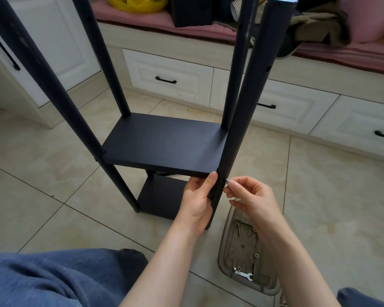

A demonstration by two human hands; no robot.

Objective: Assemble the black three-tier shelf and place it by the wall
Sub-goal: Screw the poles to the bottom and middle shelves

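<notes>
Pinching a small silver screw [227,180] between thumb and forefinger, the right hand [251,196] holds it against the right side of the front right post [248,103], a little below the centre of the frame. The left hand [197,196] is curled around the same post from the left, just under the middle board [175,138], its thumb pointing up to the board's near corner. The black shelf [51,85] stands upright on the tiled floor [319,196] in the middle of the frame, and its four posts rise to the top edge. The lower board [160,196] sits beneath the middle one. At the lower right a grey plastic tray [222,258] lies on the floor just beside the post's foot. It holds a small flat wrench [244,274] and some loose screws and nuts. White drawers [169,74] with black handles cross the upper part, under a pink cushion [186,27].
</notes>
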